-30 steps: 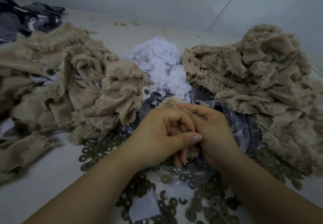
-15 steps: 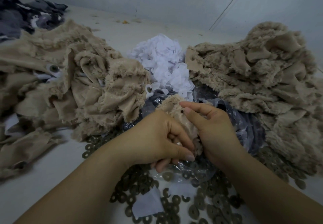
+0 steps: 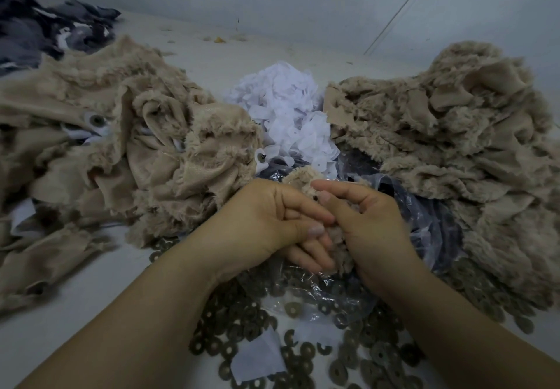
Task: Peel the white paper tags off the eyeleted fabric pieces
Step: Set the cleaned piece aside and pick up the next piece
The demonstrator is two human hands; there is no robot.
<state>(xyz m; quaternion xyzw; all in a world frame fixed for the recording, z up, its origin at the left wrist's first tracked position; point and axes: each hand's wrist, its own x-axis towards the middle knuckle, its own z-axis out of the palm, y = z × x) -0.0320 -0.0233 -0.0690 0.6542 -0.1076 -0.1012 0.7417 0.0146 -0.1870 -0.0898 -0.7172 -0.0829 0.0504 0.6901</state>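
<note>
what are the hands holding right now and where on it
Both hands hold one small furry tan fabric piece. The left hand and right hand pinch its middle, near the dark eyelet, its top edge sticking out above.

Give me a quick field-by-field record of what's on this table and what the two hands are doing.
left hand: grips a small furry fabric piece
right hand: holds the same piece, fingers curled round it
left fabric pile: tan, some pieces with white tags showing
right fabric pile: tan, no tags visible
paper heap: loose white tags, between the piles
plastic bag: clear, under the hands
rings: many small dark rings scattered in front
dark cloth: far left corner
</note>
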